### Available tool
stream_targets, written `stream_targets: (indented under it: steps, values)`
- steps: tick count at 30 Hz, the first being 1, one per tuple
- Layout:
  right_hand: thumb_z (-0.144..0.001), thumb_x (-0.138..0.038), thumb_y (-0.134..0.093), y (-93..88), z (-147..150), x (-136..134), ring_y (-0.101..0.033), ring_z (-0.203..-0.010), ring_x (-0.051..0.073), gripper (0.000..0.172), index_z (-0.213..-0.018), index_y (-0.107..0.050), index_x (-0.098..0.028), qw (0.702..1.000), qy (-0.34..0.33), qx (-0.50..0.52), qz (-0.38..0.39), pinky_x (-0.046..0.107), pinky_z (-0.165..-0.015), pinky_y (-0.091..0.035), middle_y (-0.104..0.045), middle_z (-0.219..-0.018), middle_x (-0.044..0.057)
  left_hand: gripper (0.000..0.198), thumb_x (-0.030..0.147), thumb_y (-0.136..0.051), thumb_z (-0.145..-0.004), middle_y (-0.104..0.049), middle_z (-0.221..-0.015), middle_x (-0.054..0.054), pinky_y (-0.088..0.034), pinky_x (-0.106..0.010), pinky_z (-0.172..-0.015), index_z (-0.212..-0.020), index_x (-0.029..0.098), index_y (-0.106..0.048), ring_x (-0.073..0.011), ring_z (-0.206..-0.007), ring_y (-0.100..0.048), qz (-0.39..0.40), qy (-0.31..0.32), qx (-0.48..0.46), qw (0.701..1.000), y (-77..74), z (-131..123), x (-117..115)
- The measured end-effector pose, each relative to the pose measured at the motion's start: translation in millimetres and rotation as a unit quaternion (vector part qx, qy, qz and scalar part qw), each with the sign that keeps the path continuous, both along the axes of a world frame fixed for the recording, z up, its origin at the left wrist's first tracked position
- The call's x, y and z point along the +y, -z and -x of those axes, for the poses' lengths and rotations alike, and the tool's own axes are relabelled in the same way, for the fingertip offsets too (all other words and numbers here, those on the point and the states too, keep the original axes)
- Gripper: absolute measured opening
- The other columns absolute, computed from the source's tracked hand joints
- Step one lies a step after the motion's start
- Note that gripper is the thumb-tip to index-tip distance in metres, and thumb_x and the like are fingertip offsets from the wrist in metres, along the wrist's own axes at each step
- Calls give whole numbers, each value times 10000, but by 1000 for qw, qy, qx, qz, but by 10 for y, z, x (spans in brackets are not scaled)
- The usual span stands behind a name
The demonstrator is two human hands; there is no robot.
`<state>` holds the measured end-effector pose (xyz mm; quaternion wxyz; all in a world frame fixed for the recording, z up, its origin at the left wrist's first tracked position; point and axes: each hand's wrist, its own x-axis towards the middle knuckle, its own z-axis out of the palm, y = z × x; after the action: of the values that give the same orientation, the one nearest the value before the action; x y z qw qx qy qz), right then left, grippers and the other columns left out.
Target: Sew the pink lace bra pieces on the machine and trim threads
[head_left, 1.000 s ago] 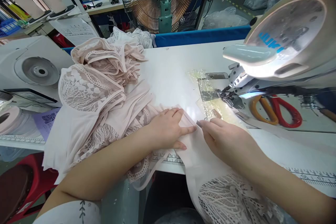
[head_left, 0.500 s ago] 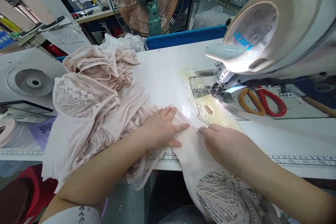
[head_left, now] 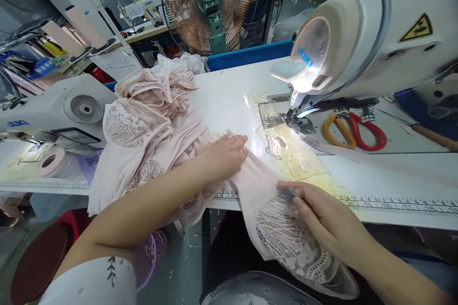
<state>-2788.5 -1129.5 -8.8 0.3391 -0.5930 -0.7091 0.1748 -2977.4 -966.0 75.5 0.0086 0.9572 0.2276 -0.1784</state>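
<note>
A pale pink lace garment [head_left: 255,186] stretches from the table top over its front edge, its lace cup hanging above my lap. My left hand [head_left: 225,157] grips the garment's upper corner, fingers drawn together. My right hand [head_left: 315,209] is closed around a small grey metal tool [head_left: 292,192], mostly hidden by the fingers, so its kind is unclear. The right index fingertip touches the garment's edge where plain fabric meets lace. Left of my hands lies a heap of similar lace garments [head_left: 132,126], and my left forearm crosses its near part.
A sewing machine [head_left: 343,43] stands at right, its needle area lit. Scissors with orange and red handles [head_left: 368,133] lie beneath its arm. Another sewing machine [head_left: 71,109] is at left, near a ribbon roll [head_left: 53,163]. A fan [head_left: 211,7] stands behind the table.
My right hand has slid along the garment's edge, down and right to the lace. My left hand's spread fingers have drawn together on the corner. The camera view has shifted left.
</note>
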Motion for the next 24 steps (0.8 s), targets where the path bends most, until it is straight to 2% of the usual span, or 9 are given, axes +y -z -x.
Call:
stream_targets:
  steps: [1, 3, 5, 7, 9, 13, 17, 20, 24]
  values:
    - [-953, -265, -370, -7, -21, 16, -642, -1015, 182, 226, -1006, -587, -226, 1000, 0, 3, 4, 305, -817, -528, -680, -1092, 63, 475, 260, -519, -928, -339, -1499, -216, -330, -435, -1102, -1370, 96, -463, -297, -1361, -374, 17, -4, 4, 1000, -4, -38, -67]
    - [-952, -288, -367, -71, -35, 52, -655, -923, 175, 231, -972, -588, -221, 1000, 1, 2, 13, 284, -737, -526, -684, -1024, 61, 549, 351, -482, -954, -356, -1485, -229, -376, -401, -1068, -1426, 88, -388, -300, -1354, -387, 53, -15, 10, 998, 18, -80, -195]
    - [-946, -313, -356, -164, -21, 104, -642, -753, 161, 248, -897, -579, -214, 999, 3, -8, 37, 263, -621, -500, -669, -862, 47, 663, 478, -498, -931, -287, -1518, -238, -325, -423, -1104, -1458, 104, -346, -331, -1406, -293, 65, -24, 4, 998, 78, -67, -288]
    - [-929, -338, -351, -247, 5, 191, -569, -590, 149, 270, -784, -542, -213, 998, 15, -27, 63, 252, -518, -438, -587, -682, 20, 734, 556, -512, -901, -196, -1554, -227, -256, -443, -1139, -1478, 145, -319, -349, -1443, -187, 69, -33, -11, 997, 158, -11, -331]
    - [-901, -342, -362, -302, 40, 323, -488, -516, 138, 272, -684, -468, -217, 996, 35, -53, 65, 245, -477, -374, -492, -599, 3, 749, 599, -503, -887, -138, -1576, -200, -233, -455, -1145, -1491, 207, -296, -356, -1452, -142, 76, -48, -29, 996, 230, 55, -331]
    - [-862, -255, -384, -341, 154, 671, -419, -538, 126, 245, -621, -381, -210, 983, 73, -155, 58, 234, -486, -285, -420, -604, 2, 760, 653, -526, -843, -119, -1589, -159, -230, -492, -1134, -1478, 290, -320, -385, -1446, -136, 83, -57, -54, 993, 295, 124, -272]
    - [-823, -170, -428, -333, 294, 945, -331, -519, 112, 172, -656, -467, -187, 965, 76, -233, 99, 239, -472, -203, -413, -633, -2, 784, 696, -524, -811, -187, -1567, -182, -225, -500, -1131, -1444, 252, -399, -397, -1436, -162, 81, -29, -55, 995, 261, 108, -221]
    - [-809, -163, -450, -311, 365, 1035, -254, -492, 105, 160, -659, -505, -177, 957, 69, -259, 112, 249, -457, -163, -389, -634, -5, 760, 698, -532, -802, -219, -1557, -186, -232, -498, -1128, -1402, 236, -466, -399, -1431, -182, 90, -17, -40, 995, 208, 83, -203]
    - [-827, -167, -444, -293, 405, 1073, -232, -493, 107, 164, -713, -562, -162, 947, 54, -291, 125, 248, -462, -165, -391, -656, 2, 747, 684, -544, -804, -267, -1536, -203, -226, -483, -1133, -1380, 212, -497, -396, -1429, -194, 84, -5, -29, 996, 161, 61, -196]
